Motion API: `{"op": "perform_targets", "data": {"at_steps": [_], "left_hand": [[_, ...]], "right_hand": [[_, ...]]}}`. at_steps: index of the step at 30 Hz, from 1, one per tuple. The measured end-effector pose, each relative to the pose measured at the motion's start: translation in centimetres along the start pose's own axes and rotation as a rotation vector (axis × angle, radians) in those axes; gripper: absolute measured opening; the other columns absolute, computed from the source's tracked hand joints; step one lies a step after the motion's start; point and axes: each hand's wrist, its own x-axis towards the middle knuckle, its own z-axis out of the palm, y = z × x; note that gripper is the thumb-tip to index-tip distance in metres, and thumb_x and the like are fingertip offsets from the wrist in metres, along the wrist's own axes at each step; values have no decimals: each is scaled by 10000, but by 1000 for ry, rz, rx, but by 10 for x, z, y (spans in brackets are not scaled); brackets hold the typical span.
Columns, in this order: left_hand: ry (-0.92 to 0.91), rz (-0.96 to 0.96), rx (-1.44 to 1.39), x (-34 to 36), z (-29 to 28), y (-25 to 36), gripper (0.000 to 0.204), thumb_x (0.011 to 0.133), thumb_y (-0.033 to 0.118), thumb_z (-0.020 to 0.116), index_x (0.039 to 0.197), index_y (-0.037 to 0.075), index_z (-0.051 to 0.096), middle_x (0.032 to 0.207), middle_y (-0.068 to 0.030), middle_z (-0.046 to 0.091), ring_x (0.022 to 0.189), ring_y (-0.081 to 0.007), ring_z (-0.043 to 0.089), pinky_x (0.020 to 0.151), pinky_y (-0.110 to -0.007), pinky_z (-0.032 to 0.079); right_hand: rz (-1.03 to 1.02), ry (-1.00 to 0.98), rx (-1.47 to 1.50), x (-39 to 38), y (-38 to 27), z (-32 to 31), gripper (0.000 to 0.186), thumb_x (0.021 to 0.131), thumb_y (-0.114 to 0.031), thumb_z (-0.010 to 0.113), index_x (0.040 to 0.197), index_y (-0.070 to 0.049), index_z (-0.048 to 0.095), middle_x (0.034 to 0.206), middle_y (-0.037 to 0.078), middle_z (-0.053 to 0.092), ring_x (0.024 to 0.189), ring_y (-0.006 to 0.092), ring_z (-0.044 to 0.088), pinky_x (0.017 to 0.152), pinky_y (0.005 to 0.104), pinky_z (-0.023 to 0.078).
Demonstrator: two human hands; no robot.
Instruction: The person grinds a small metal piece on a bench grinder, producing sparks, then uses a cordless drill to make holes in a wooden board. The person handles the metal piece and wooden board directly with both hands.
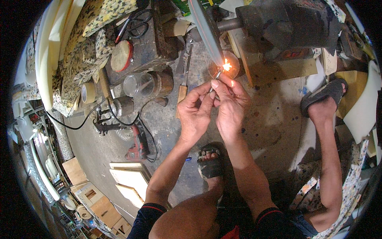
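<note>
A small thin metal piece (217, 75) is pinched between the fingertips of my left hand (195, 117) and my right hand (231, 113), which are drawn close together. Its tip meets the lower edge of a grey grinding wheel (207, 36), and bright orange sparks (227, 66) fly off there. Most of the piece is hidden by my fingers, so its exact kind does not show. Behind the sparks, a round dish (238, 68) stands below the wheel. A shaft (230, 24) joins the wheel to a dark motor (282, 30) on the right.
Left of my hands lie a wooden-handled tool (182, 95), a clear jar (135, 85), a hammer (104, 83), a tape roll (87, 93) and a red power drill (137, 144) with its cord. Scissors (140, 24) rest on a wooden block. My sandalled feet (210, 161) flank the work area; pale boards (129, 179) lie lower left.
</note>
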Motion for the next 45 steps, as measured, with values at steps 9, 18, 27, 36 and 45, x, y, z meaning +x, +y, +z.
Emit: {"op": "perform_targets", "data": {"at_steps": [9, 18, 27, 36, 45], "left_hand": [[20, -13, -2, -4, 0, 5, 243, 948, -9, 642, 1189, -33, 657, 1011, -49, 690, 850, -80, 605, 764, -235, 509], [107, 113, -32, -38, -12, 26, 254, 908, -87, 649, 1157, -40, 652, 1056, -76, 691, 938, -118, 654, 842, -268, 540], [270, 330, 134, -42, -30, 30, 245, 825, -64, 735, 1056, -7, 680, 1051, -113, 731, 865, -143, 666, 746, -273, 533], [251, 367, 287, -46, -46, 25, 259, 828, -87, 718, 1068, -19, 647, 1094, -145, 696, 955, -196, 668, 833, -305, 537], [236, 520, 612, -43, -53, 28, 226, 790, -65, 728, 994, 19, 680, 973, -158, 714, 889, -292, 711, 782, -346, 564]], "right_hand": [[-25, -48, 19, -2, 2, -2, 185, 892, -37, 731, 1070, 8, 709, 904, 11, 687, 752, 48, 595, 624, 199, 503], [-75, -217, 30, -43, -21, -2, 205, 896, 13, 712, 1096, 21, 666, 946, 27, 680, 826, 59, 610, 743, 208, 507], [-68, -423, 34, -58, -34, 8, 206, 897, 94, 625, 1087, 20, 658, 1079, 136, 720, 982, 161, 670, 901, 298, 528], [-58, -487, 42, -62, -27, 12, 210, 906, 83, 644, 1111, 36, 659, 1130, 118, 704, 1025, 140, 649, 942, 288, 509], [22, -464, -244, -59, -44, 5, 208, 981, -101, 600, 1110, 28, 701, 1053, 69, 714, 953, 111, 632, 890, 260, 491]]}}
